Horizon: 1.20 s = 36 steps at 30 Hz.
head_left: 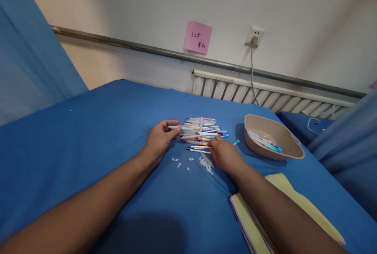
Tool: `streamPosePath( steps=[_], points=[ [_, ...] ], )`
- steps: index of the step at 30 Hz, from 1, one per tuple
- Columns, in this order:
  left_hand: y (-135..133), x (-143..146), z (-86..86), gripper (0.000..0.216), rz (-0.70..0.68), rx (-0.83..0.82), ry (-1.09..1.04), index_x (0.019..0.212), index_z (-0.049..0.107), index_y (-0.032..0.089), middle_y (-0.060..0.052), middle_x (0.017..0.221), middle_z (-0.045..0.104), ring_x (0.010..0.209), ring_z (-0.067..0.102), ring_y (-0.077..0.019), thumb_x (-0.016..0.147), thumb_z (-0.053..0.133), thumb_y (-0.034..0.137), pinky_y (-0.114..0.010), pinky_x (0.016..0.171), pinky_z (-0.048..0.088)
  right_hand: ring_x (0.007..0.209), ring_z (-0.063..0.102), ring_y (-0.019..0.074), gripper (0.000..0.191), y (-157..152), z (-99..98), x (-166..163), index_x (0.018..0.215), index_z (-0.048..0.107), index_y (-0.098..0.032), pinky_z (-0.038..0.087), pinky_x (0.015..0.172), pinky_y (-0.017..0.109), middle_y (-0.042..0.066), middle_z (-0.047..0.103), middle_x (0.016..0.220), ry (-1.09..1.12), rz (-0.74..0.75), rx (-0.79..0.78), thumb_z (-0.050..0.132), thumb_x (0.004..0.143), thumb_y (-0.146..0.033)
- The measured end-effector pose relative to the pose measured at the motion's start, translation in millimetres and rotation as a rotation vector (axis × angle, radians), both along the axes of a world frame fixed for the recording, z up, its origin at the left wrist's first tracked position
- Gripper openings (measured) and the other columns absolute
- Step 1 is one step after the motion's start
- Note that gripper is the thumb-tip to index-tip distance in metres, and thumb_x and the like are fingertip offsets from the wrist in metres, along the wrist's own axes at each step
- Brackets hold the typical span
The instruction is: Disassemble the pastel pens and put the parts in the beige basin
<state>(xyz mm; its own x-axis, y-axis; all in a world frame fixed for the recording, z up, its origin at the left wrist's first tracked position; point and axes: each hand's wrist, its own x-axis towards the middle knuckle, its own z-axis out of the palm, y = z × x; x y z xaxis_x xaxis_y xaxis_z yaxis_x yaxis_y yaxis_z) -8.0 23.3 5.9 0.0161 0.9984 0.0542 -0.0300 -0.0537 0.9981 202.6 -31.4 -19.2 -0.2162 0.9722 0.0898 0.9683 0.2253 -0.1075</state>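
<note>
A heap of pastel pens and pen parts (203, 130) lies on the blue cloth (88, 144). My left hand (159, 139) sits just left of the heap, its fingers curled round a pale pen barrel (176, 127) held flat. My right hand (225, 154) rests knuckles-up at the heap's near right edge, fingers closed over thin white refills (198, 150). Several small white caps (188, 163) are scattered between my two hands.
A beige oval tray (290, 154) holding several blue pens stands to the right. A yellow-covered notebook (250, 211) lies under my right forearm. Behind are a radiator (265, 95), a wall socket with cable (255, 36) and a pink note (198, 37).
</note>
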Motion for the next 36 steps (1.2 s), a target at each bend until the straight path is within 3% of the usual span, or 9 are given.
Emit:
streamPosePath(
  steps=[7,14,21,26,31,36],
  points=[
    [-0.6,0.2,-0.8,0.043,-0.025,-0.005,-0.001,0.091,0.063,0.013,0.0,0.065,0.061,0.054,0.053,-0.01,0.056,0.076,0.035,-0.023,0.055,0.043,0.089,0.058,0.0204,0.017,1.6,1.3,1.4,0.099,0.057,-0.018,0.039,0.071,0.027,0.009,0.06,0.099,-0.106,0.039,-0.018,0.048,0.085,-0.019],
    [-3.0,1.9,0.8,0.042,-0.037,0.0,-0.002,0.089,0.063,0.013,0.001,0.063,0.061,0.053,0.053,-0.0099,0.055,0.076,0.033,-0.023,0.053,0.042,0.091,0.056,0.0233,0.031,1.4,10.0,3.8,0.099,0.058,-0.014,0.039,0.077,0.029,0.01,0.061,0.1,-0.152,0.147,-0.051,0.066,0.069,-0.017],
    [-0.5,1.3,-1.4,0.041,-0.036,0.008,0.005,0.089,0.063,0.013,0.001,0.062,0.06,0.051,0.052,-0.0093,0.056,0.076,0.033,-0.022,0.052,0.041,0.093,0.054,0.0228,0.023,1.2,9.9,-2.5,0.103,0.057,-0.017,0.036,0.08,0.032,0.01,0.062,0.101,-0.148,0.233,0.009,0.043,0.086,-0.014],
    [-0.7,1.0,-2.8,0.041,-0.046,0.007,0.013,0.091,0.063,0.013,0.002,0.061,0.059,0.052,0.051,-0.009,0.057,0.075,0.033,-0.021,0.052,0.04,0.093,0.055,0.023,0.022,2.2,8.2,-7.3,0.103,0.057,-0.016,0.036,0.08,0.032,0.011,0.062,0.101,-0.116,0.244,0.016,0.041,0.088,-0.017],
    [-0.6,-0.6,-1.1,0.043,-0.031,0.007,0.007,0.091,0.063,0.012,0.001,0.063,0.059,0.052,0.051,-0.0091,0.057,0.076,0.034,-0.022,0.052,0.04,0.095,0.055,0.022,0.02,5.9,-1.1,-9.9,0.102,0.057,-0.015,0.036,0.084,0.031,0.011,0.062,0.1,-0.005,0.213,0.041,0.042,0.088,-0.016],
    [2.8,-5.6,3.3,0.042,0.027,0.021,-0.04,0.09,0.062,0.013,0.002,0.061,0.059,0.055,0.054,-0.0102,0.058,0.076,0.036,-0.022,0.055,0.042,0.091,0.055,0.0185,0.02,7.0,-9.1,-4.7,0.104,0.052,-0.017,0.04,0.079,0.028,0.007,0.061,0.097,0.308,0.22,0.099,0.045,0.085,-0.015]
  ],
)
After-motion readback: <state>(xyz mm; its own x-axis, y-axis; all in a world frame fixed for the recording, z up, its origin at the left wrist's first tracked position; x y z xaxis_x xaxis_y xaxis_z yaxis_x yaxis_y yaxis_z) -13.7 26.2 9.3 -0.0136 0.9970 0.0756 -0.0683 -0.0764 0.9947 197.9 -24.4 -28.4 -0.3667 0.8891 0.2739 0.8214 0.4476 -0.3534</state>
